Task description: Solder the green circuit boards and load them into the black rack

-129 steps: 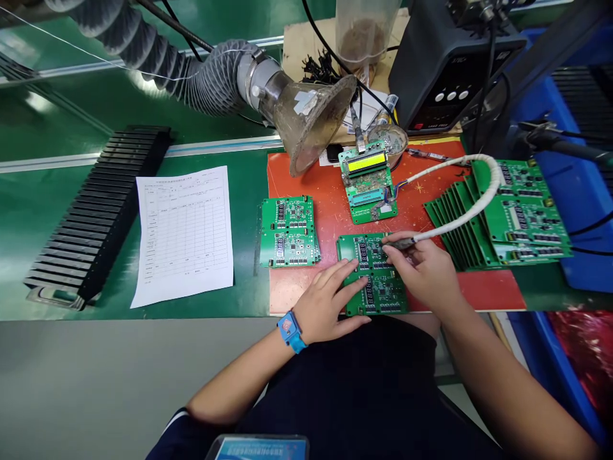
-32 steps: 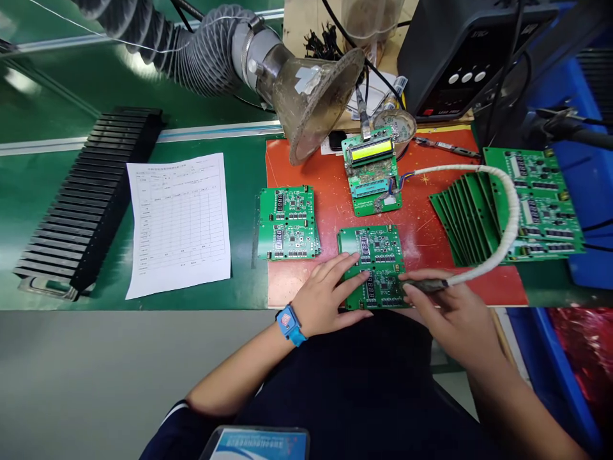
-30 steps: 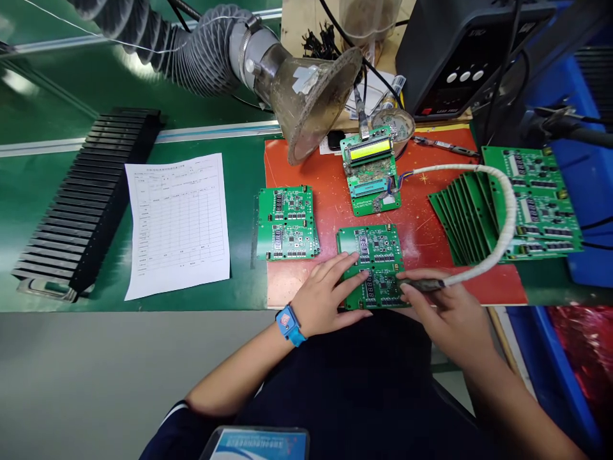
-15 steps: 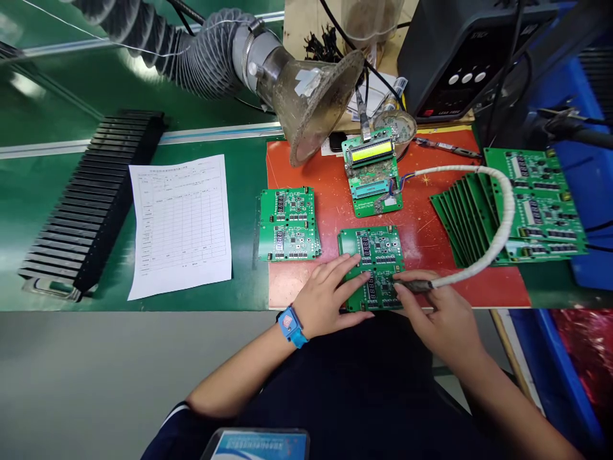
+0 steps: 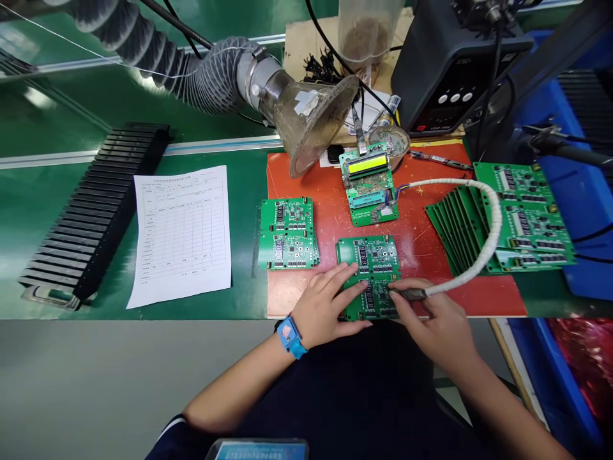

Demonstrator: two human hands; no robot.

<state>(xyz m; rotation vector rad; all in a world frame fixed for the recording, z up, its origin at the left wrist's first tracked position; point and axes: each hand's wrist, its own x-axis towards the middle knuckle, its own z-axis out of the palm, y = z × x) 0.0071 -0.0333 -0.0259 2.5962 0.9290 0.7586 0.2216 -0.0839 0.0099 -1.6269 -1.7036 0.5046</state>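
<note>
A green circuit board (image 5: 383, 255) with two digit displays lies on top of others at the front edge of the red mat. My left hand (image 5: 325, 300), wearing a blue wrist strap, rests on its left side with the fingers spread. In my right hand (image 5: 438, 326) is a dark probe (image 5: 412, 293), pinched between thumb and fingers. Its tip meets the lower half of the board, partly hidden by my fingers. A white wrapped cable (image 5: 495, 217) loops from the probe to a programmer board (image 5: 368, 185) with a lit yellow-green screen.
Left of the worked board is a small stack of boards (image 5: 287, 233); more boards (image 5: 522, 217) lean fanned out at right. A printed form (image 5: 182, 236) and a black slotted rack (image 5: 96, 217) lie at left. A fume hood (image 5: 316, 121) overhangs the back, beside a black soldering station (image 5: 460, 76).
The whole view has shifted slightly, so the bench appears a little lower. Both hands keep their places on the board and probe.
</note>
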